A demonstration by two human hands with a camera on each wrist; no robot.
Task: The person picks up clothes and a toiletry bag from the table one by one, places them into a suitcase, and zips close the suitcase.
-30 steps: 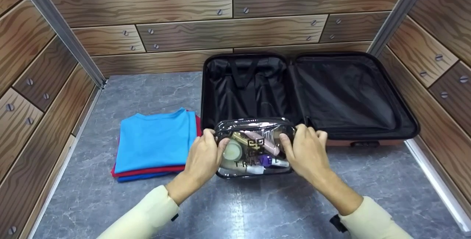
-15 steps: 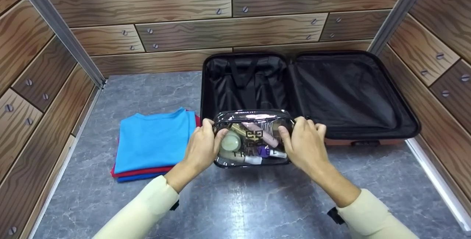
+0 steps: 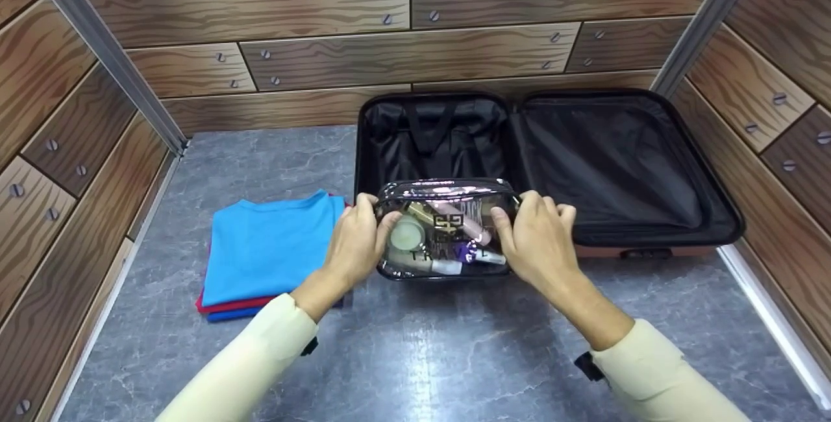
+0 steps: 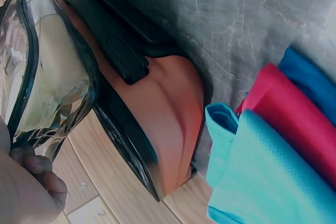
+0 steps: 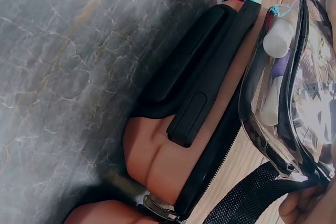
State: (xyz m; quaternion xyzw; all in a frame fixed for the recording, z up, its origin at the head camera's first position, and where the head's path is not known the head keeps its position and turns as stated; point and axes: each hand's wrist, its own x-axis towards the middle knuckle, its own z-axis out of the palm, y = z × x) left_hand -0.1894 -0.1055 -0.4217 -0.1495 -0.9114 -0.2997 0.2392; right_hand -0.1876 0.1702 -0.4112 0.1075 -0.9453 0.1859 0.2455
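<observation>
A clear toiletry pouch (image 3: pixel 448 230) with black edges and "TRAVEL" lettering is held up by both hands in the head view. Inside it show a round pale-green-lidded jar, a pink tube and small bottles. My left hand (image 3: pixel 354 240) grips its left end, thumb on the front face. My right hand (image 3: pixel 540 240) grips the other end in the same way. Behind and partly hidden by the pouch lies an open suitcase (image 3: pixel 617 162) with black lining. In the left wrist view the pouch (image 4: pixel 58 61) hangs near the suitcase's pinkish-orange side (image 4: pixel 163 103).
Left of the suitcase lies a stack of folded shirts (image 3: pixel 272 250), light blue over red and darker blue. Wood-patterned panels (image 3: pixel 324 10) enclose the grey marbled surface (image 3: pixel 260 156) at the back and sides. A black carry handle (image 5: pixel 215 77) sits on the suitcase's near side.
Both hands have carried the pouch farther away from the body, toward the suitcase's left half. Their grip looks the same. The shirts and suitcase have stayed put.
</observation>
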